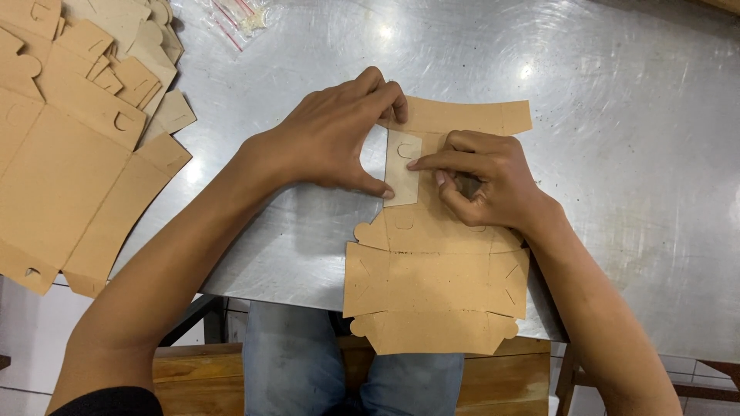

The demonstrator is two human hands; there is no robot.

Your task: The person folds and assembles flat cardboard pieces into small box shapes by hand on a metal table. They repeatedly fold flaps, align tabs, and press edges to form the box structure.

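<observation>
Steel table (617, 154), stack of blanks (69, 146) at far left. Flat cardboard blank (435, 270) near the front edge, under both hands. Left hand (331, 135) spread, pressing folded flap (402, 168); right hand (486, 181) curled, forefinger on flap.

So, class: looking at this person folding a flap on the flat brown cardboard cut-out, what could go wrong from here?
1. The cardboard blank overhangs the near edge of the metal table, so it might slip towards the lap.
2. The left hand and right hand press only on the folded flap; uneven pressure could leave a crooked crease.
3. The stack of blanks also juts past the table edge and might slide off if nudged.
</observation>
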